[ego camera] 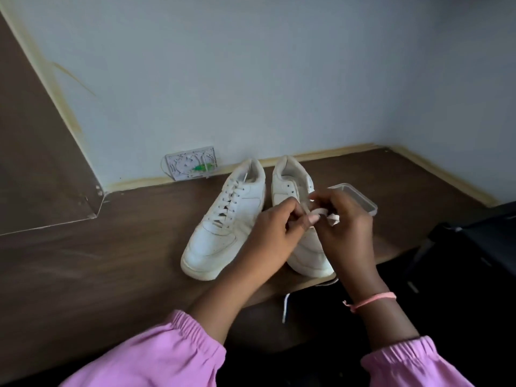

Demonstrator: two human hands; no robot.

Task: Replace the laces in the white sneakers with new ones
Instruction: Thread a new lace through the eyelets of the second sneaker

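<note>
Two white sneakers stand side by side on a dark wooden desk (111, 261), toes toward me. The left sneaker (223, 222) is fully laced. The right sneaker (290, 185) is partly hidden behind my hands. My left hand (275, 227) and my right hand (346, 219) are above it, both pinching a white lace (325, 213) held between them. Another lace end (286, 305) hangs over the desk's front edge.
A clear plastic container (354, 196) sits just right of the sneakers. A white socket plate (191, 163) is on the wall behind them. A dark object (474, 247) stands at the right, beyond the desk edge. The wall corner closes the desk's far right.
</note>
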